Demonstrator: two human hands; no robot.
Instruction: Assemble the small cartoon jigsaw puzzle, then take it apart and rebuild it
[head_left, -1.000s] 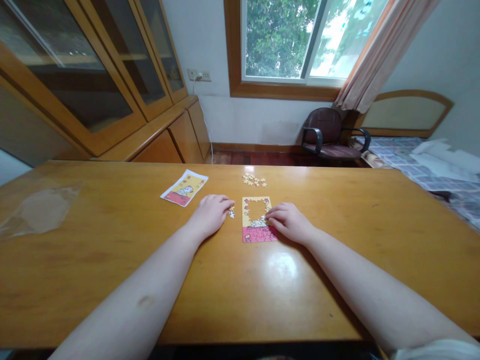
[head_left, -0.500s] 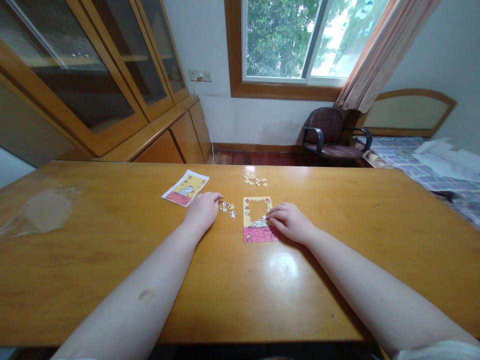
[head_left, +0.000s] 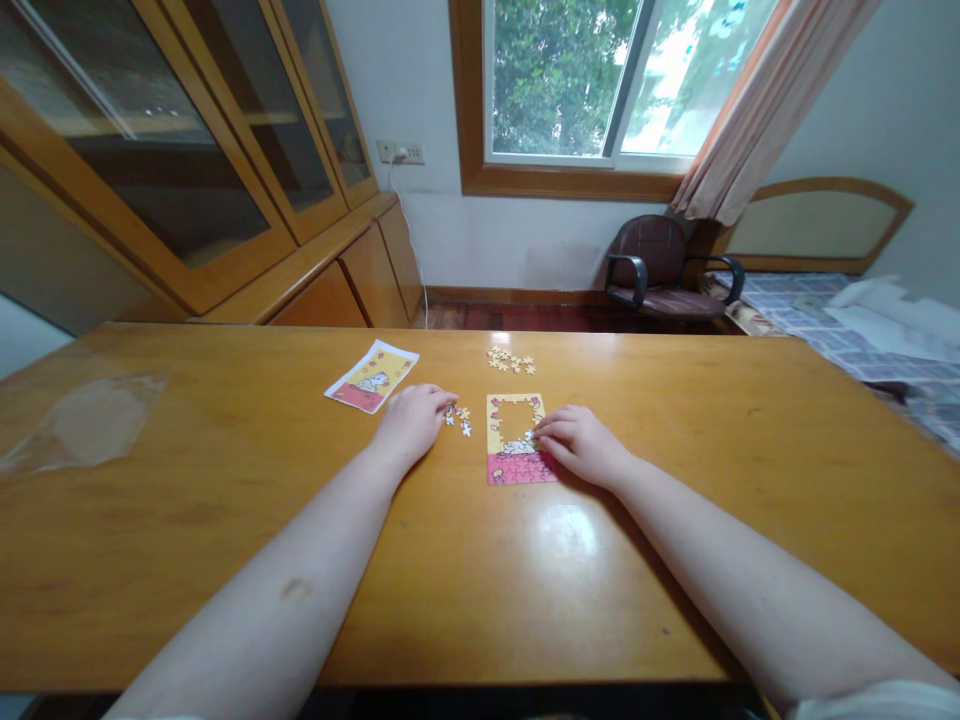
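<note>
1. Loose pieces (head_left: pixel 459 417) are located at the fingertips of the left hand (head_left: pixel 409 422), between it and the puzzle (head_left: pixel 514 468); a pinch cannot be confirmed.
2. The puzzle, long axis running away from the person, is pressed at its right edge by the right hand (head_left: pixel 579 447), with nothing grasped.

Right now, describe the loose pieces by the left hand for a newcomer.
On the wooden table, find the half-built puzzle with a hole. The small cluster lies just left of it, at the fingertips of the left hand; the bigger pile sits farther back.

Glossy wooden table (head_left: pixel 570 560) — cardboard puzzle (head_left: pixel 517 440)
</note>
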